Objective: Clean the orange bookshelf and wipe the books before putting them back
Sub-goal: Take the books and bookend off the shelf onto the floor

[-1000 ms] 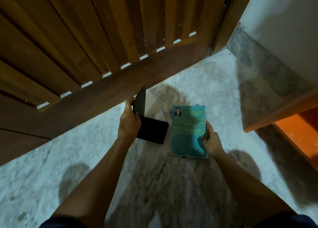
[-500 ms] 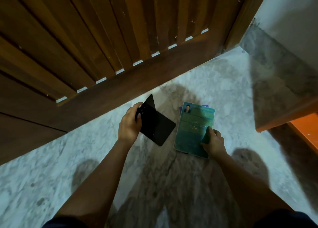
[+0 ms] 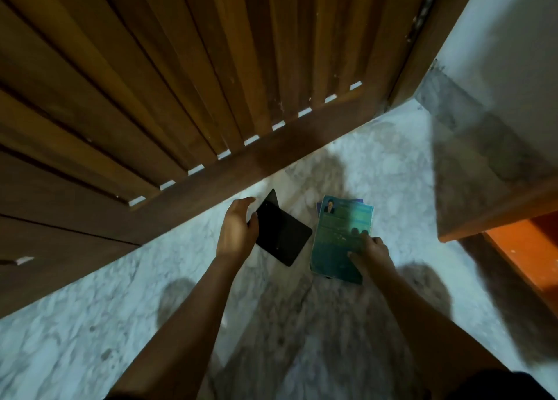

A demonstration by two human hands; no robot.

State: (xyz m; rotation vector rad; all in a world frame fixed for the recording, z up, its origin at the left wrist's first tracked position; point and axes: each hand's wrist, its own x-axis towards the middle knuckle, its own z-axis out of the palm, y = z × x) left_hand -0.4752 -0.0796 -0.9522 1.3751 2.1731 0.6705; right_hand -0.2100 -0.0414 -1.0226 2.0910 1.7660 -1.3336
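Note:
A thin black book lies tilted just above the marble floor, its cover flap raised. My left hand grips its left edge, thumb on the front and fingers behind the flap. To its right a teal book with a small portrait on its cover rests on a low stack; a purple edge shows beneath. My right hand holds the teal book at its lower right corner, fingers spread on the cover. Part of the orange bookshelf shows at the right edge.
A slatted brown wooden door fills the upper left, its bottom rail close behind the black book. A white wall with a grey skirting stands at the right. The grey-white marble floor spreads around my arms.
The black book has swung from upright to nearly flat, close to the floor. My right hand slid from the teal book's right edge onto its cover as the book settled on the stack.

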